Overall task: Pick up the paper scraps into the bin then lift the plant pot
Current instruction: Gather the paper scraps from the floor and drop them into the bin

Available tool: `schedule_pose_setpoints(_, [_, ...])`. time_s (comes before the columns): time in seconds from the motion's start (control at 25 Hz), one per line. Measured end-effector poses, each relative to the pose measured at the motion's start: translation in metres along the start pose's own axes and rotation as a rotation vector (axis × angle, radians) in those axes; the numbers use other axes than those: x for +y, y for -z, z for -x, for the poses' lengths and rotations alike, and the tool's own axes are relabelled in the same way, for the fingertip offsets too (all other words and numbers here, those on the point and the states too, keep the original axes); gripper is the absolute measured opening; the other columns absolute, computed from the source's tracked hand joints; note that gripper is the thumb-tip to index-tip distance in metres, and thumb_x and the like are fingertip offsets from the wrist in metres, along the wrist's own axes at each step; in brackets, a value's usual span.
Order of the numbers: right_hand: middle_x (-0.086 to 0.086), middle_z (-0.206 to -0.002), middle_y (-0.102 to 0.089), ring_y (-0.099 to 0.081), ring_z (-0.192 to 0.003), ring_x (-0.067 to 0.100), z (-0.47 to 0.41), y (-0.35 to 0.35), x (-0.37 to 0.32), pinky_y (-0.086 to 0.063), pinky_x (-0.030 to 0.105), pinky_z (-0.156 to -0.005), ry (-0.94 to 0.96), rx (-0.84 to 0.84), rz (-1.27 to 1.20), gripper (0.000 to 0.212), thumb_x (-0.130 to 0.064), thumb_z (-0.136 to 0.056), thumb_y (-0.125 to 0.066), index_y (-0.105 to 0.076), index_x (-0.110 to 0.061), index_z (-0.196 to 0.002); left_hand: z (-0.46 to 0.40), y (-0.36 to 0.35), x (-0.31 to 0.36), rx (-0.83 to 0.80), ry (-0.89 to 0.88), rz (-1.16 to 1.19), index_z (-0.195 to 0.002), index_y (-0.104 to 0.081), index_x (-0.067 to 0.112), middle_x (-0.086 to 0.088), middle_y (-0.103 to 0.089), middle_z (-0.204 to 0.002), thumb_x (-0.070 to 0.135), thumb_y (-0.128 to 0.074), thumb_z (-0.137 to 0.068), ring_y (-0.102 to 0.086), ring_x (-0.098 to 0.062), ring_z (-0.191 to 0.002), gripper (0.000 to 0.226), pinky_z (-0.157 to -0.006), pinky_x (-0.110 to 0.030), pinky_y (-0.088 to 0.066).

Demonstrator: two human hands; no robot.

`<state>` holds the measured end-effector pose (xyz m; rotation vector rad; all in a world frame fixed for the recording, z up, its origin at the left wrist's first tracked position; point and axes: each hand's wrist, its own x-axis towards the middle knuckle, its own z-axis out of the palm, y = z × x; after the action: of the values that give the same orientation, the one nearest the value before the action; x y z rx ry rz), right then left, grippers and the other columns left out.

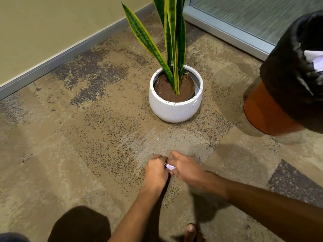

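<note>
A mottled tan and grey carpet (73, 130) covers the floor, meeting a pale wall with a grey skirting board (57, 58) at the upper left and a frosted glass panel (253, 16) in a metal frame at the upper right. At the right edge stands the bin (265, 110), an orange tub lined with a black bag (286, 70) whose plastic folds down over the rim; some white paper (314, 60) shows at its mouth, partly cut off by the frame. Well apart from it, near the middle, the plant pot (174, 109) sits upright on the carpet, white and speckled, with a brown inner pot of soil and the long, yellow-edged green leaves of a snake plant (167, 37) rising out of the top. Closer in, just below the pot, both bare forearms reach forward and the two hands meet low over the carpet. The left hand (155, 170) is curled into a loose fist and the right hand (183, 165) has its fingers bent over beside it (the knuckles touch or nearly so); between them they pinch a small crumpled paper scrap (169, 166), white with a faint lilac tint, though which fingers carry most of the grip is hard to make out. A tiny white fleck (157, 138) lies on the carpet between the hands and the pot, possibly another bit of paper.
</note>
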<state>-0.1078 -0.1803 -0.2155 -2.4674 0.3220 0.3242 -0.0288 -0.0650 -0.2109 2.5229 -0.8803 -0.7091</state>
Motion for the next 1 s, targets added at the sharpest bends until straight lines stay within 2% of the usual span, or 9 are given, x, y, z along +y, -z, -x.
schedule_pose_setpoints(0.08, [0.004, -0.098, -0.06, -0.061, -0.083, 0.02, -0.001, -0.001, -0.001, -0.052, 0.035, -0.072, -0.019, 0.038, -0.053, 0.016, -0.009, -0.094, -0.054, -0.063, -0.015, -0.107, -0.006, 0.003, 0.004, -0.02, 0.074, 0.069, -0.092, -0.071, 0.014, 0.001, -0.069, -0.082, 0.001, -0.069, -0.082, -0.064, -0.011, -0.067, 0.016, -0.06, -0.02, -0.055])
schedule_pose_setpoints(0.16, [-0.001, -0.093, -0.061, -0.059, -0.077, 0.013, -0.004, 0.003, 0.0, -0.054, 0.035, -0.075, -0.015, 0.054, -0.033, 0.015, -0.008, -0.094, -0.055, -0.067, -0.013, -0.102, -0.011, 0.008, 0.005, -0.078, 0.179, 0.217, -0.083, -0.073, 0.015, 0.001, -0.069, -0.074, 0.007, -0.07, -0.083, -0.063, -0.012, -0.059, 0.009, -0.054, -0.023, -0.055])
schedule_pose_setpoints(0.28, [-0.001, -0.094, -0.064, -0.061, -0.076, 0.01, -0.005, 0.024, 0.0, -0.056, 0.026, -0.069, -0.071, 0.052, -0.029, 0.017, -0.008, -0.092, -0.06, -0.07, -0.012, -0.105, -0.015, 0.023, 0.014, -0.13, 0.34, 0.602, -0.076, -0.07, 0.013, -0.002, -0.068, -0.072, -0.002, -0.065, -0.084, -0.057, -0.014, -0.051, 0.018, -0.047, -0.027, -0.05])
schedule_pose_setpoints(0.36, [0.0, -0.092, -0.068, -0.063, -0.068, 0.01, -0.004, 0.049, 0.0, -0.054, 0.021, -0.057, -0.125, 0.128, -0.074, 0.018, -0.011, -0.093, -0.06, -0.07, -0.015, -0.107, -0.022, 0.038, 0.031, -0.082, 0.311, 0.692, -0.076, -0.07, 0.014, 0.002, -0.067, -0.074, -0.005, -0.064, -0.082, -0.059, -0.009, -0.057, 0.021, -0.046, -0.016, -0.048])
schedule_pose_setpoints(0.44, [0.001, -0.094, -0.072, -0.066, -0.071, 0.012, -0.005, 0.084, -0.002, -0.057, 0.027, -0.062, -0.178, 0.244, -0.1, 0.018, -0.012, -0.091, -0.063, -0.072, -0.016, -0.106, -0.03, 0.061, 0.058, -0.033, 0.296, 0.793, -0.08, -0.07, 0.012, -0.002, -0.07, -0.082, -0.005, -0.067, -0.08, -0.067, -0.012, -0.068, 0.018, -0.052, -0.015, -0.053])
schedule_pose_setpoints(0.6, [0.0, -0.094, -0.074, -0.063, -0.08, 0.011, 0.013, 0.173, -0.005, -0.045, 0.018, -0.068, -0.251, 0.54, -0.107, 0.017, -0.011, -0.084, -0.071, -0.077, -0.017, -0.1, -0.045, 0.111, 0.131, -0.01, 0.073, 0.983, -0.089, -0.071, 0.003, -0.016, -0.073, -0.087, -0.012, -0.069, -0.076, -0.07, -0.029, -0.082, 0.02, -0.077, -0.033, -0.059])
schedule_pose_setpoints(0.76, [0.008, -0.095, -0.075, -0.065, -0.085, 0.02, 0.061, 0.266, -0.011, -0.051, 0.031, -0.076, -0.273, 0.886, 0.052, 0.02, -0.018, -0.083, -0.072, -0.076, -0.015, -0.102, -0.056, 0.148, 0.227, 0.002, -0.215, 1.048, -0.098, -0.07, -0.002, -0.018, -0.072, -0.09, -0.014, -0.068, -0.075, -0.069, -0.026, -0.084, 0.026, -0.084, -0.037, -0.058])
schedule_pose_setpoints(0.88, [0.018, -0.097, -0.073, -0.065, -0.098, 0.034, 0.093, 0.327, 0.01, -0.053, 0.04, -0.086, -0.414, 1.043, 0.167, 0.027, -0.026, -0.081, -0.064, -0.076, -0.018, -0.104, -0.062, 0.158, 0.305, -0.037, -0.466, 0.944, -0.092, -0.072, -0.001, -0.017, -0.072, -0.089, -0.014, -0.064, -0.074, -0.068, -0.031, -0.093, 0.024, -0.088, -0.041, -0.055])
schedule_pose_setpoints(1.0, [0.021, -0.106, -0.069, -0.06, -0.108, 0.032, 0.12, 0.369, 0.042, -0.051, 0.044, -0.09, -0.565, 1.063, 0.24, 0.035, -0.034, -0.083, -0.065, -0.073, -0.013, -0.11, -0.064, 0.156, 0.364, -0.1, -0.641, 0.714, -0.089, -0.069, 0.001, -0.019, -0.07, -0.094, -0.006, -0.062, -0.075, -0.064, -0.029, -0.095, 0.017, -0.085, -0.04, -0.051])
